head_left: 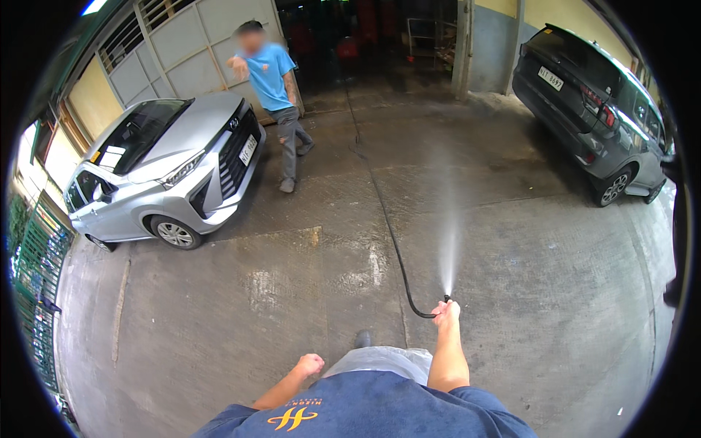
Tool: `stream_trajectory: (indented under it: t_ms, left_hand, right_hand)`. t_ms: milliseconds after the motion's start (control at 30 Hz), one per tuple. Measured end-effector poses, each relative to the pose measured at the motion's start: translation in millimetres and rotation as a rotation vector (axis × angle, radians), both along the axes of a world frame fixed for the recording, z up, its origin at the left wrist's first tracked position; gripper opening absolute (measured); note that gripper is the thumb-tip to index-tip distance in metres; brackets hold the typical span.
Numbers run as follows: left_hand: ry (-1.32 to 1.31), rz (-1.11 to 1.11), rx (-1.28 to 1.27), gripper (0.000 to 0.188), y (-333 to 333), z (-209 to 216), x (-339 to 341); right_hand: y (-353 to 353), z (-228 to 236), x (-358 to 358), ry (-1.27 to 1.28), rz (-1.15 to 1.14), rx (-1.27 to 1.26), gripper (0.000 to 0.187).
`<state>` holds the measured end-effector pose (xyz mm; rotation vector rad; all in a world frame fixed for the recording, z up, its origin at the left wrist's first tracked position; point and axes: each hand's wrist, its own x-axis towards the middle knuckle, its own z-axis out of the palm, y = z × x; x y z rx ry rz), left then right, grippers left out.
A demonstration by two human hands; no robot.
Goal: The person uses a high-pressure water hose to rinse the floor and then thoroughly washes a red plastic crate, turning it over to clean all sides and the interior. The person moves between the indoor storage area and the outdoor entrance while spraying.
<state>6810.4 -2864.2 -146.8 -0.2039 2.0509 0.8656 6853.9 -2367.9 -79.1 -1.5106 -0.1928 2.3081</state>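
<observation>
My right hand (445, 314) is stretched out in front of me, closed round a hose spray nozzle (447, 298). A cone of water mist (448, 252) shoots forward from its tip over the concrete. From that hand a black hose (395, 244) curves left, then runs along the ground to the dark doorway. My left hand (311, 363) hangs by my waist on the left, its fingers curled in, and nothing shows in it. Below my shirt, a pale clear plastic apron (383, 360) covers my front.
A silver car (175, 157) stands at the left, a dark grey car (584, 109) at the far right. Beside the silver car walks a person in a blue shirt (270, 77). Wet concrete (328, 190) stretches ahead; a green fence (40, 285) borders the left.
</observation>
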Motion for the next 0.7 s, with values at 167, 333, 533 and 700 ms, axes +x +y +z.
stream_trajectory:
  t_ms: [167, 333, 533, 700]
  left_hand:
    - [0.142, -0.271, 0.057, 0.023, 62, 2, -20]
    - [0.159, -0.391, 0.228, 0.029, 165, 32, -27]
    - [-0.171, -0.02, 0.526, 0.041, 268, 72, 5]
    - [-0.301, 0.18, 0.485, 0.027, 284, 70, 77]
  right_hand:
    - [-5, 7, 27, -0.007, -0.017, -0.094, 0.02]
    - [-15, 9, 50, -0.075, -0.029, -0.119, 0.024]
    - [-32, -3, 110, -0.064, 0.099, -0.242, 0.035]
    - [-51, -15, 192, -0.087, -0.039, -0.361, 0.044]
